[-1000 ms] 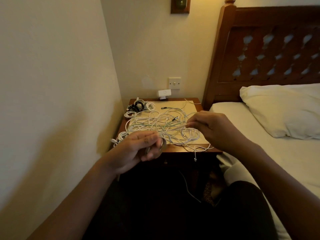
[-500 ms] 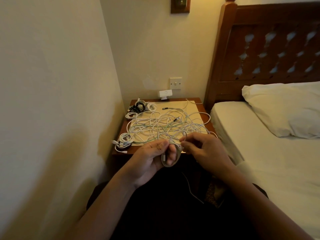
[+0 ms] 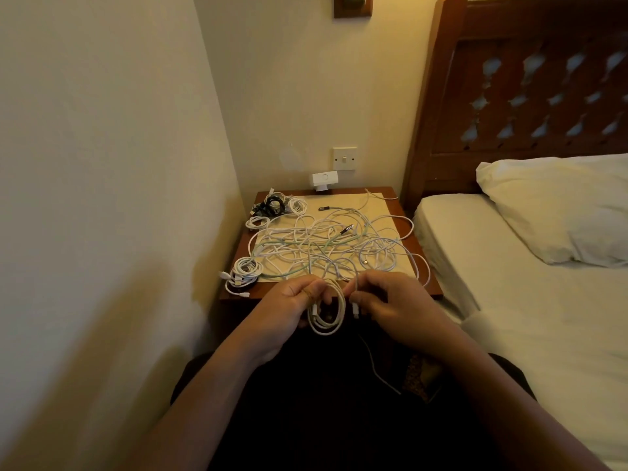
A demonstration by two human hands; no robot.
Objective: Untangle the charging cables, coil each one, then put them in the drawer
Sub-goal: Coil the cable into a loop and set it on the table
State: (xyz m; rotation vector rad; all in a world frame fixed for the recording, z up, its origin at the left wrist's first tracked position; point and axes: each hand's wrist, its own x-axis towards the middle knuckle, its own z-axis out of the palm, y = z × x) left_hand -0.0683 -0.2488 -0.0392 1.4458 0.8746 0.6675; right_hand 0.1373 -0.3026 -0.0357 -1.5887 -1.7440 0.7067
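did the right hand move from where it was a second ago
Yes. The right hand has pulled back from over the tangle to the nightstand front edge, close beside the left hand.

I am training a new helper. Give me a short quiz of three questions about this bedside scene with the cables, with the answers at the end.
1. True or false: the left hand holds a coiled white cable.
2. Where does the tangle of cables lie? A. on the pillow; B. on the nightstand; C. on the floor.
3. Short answer: which hand pinches the loose cable end beside the coil?
Key: 1 true; 2 B; 3 the right hand.
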